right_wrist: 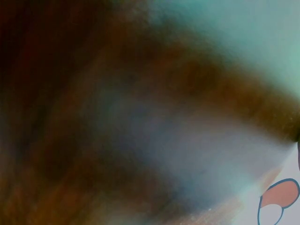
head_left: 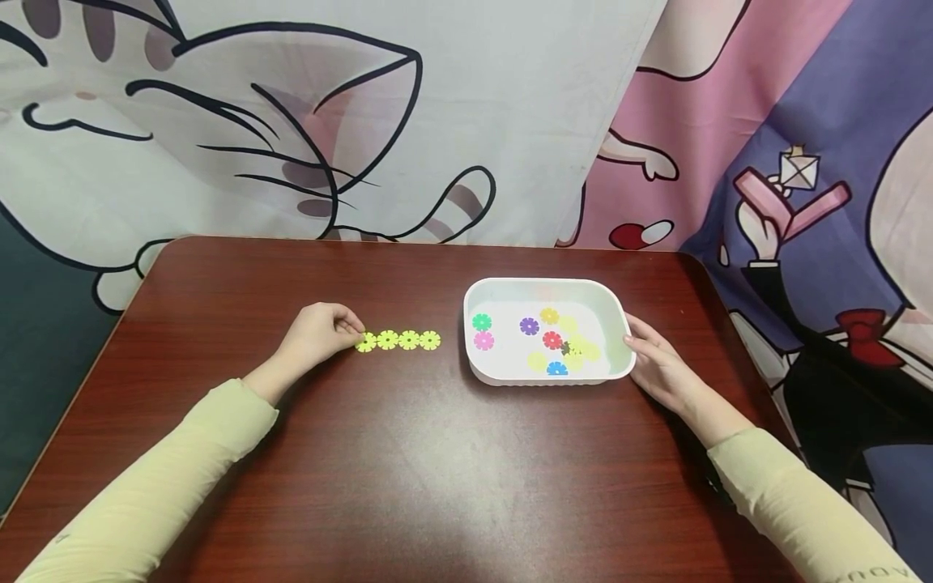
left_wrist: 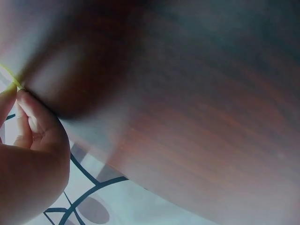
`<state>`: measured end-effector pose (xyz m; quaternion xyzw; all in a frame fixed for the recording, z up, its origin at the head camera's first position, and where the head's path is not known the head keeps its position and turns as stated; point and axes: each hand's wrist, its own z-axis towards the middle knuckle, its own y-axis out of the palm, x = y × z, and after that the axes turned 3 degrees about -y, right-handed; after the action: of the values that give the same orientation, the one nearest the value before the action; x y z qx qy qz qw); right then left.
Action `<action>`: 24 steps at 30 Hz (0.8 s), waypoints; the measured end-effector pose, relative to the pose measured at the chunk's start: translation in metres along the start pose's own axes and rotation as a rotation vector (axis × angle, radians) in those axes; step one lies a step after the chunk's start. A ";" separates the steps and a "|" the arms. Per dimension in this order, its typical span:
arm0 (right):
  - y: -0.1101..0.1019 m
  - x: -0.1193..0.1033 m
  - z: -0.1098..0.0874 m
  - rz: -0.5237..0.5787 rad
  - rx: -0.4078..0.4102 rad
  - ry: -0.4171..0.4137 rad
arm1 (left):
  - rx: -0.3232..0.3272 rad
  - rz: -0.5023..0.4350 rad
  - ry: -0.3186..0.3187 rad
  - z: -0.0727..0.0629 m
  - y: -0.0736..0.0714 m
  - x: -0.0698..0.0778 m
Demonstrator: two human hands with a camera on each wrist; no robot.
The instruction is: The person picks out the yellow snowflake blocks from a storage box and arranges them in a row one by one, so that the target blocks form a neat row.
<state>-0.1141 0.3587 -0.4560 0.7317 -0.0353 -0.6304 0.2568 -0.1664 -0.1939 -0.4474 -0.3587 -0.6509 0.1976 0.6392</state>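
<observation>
Several yellow snowflake discs [head_left: 409, 340] form a straight row on the table, left of a white plastic basin [head_left: 477, 372]. At the row's left end my left hand [head_left: 321, 330] pinches the outermost disc between thumb and fingertips. In the left wrist view, a thin yellow disc edge [left_wrist: 18, 84] shows at the fingertips of the left hand [left_wrist: 37, 140]. My right hand [head_left: 663, 364] grips the basin's right rim, thumb over the edge and fingers against the outer wall. The right wrist view is too blurred to show the hold.
Inside the basin lie loose discs: green [head_left: 482, 322], pink [head_left: 484, 341], purple [head_left: 529, 326], red [head_left: 552, 340], blue [head_left: 557, 368] and several yellow ones. A brown wooden table [head_left: 408, 478] carries everything. Printed cartoon cloth [head_left: 510, 105] hangs behind its far edge.
</observation>
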 end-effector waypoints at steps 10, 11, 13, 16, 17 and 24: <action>0.001 0.001 0.001 -0.005 0.003 0.005 | -0.017 -0.014 -0.007 -0.001 -0.004 0.000; 0.002 0.001 0.001 -0.006 0.002 0.005 | -0.018 -0.016 -0.011 -0.001 -0.004 0.000; 0.002 0.001 0.001 -0.011 0.001 0.002 | -0.019 -0.017 -0.015 -0.001 -0.004 -0.001; 0.002 0.000 0.001 -0.021 0.006 -0.002 | -0.027 -0.026 -0.007 0.000 -0.004 -0.002; 0.003 -0.001 0.001 -0.027 0.009 -0.003 | -0.030 -0.029 -0.002 0.001 -0.005 -0.002; 0.003 -0.002 0.001 -0.020 0.011 -0.005 | -0.054 -0.047 0.011 0.001 -0.006 -0.003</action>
<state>-0.1144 0.3562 -0.4530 0.7319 -0.0321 -0.6345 0.2463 -0.1693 -0.1996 -0.4449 -0.3616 -0.6607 0.1627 0.6374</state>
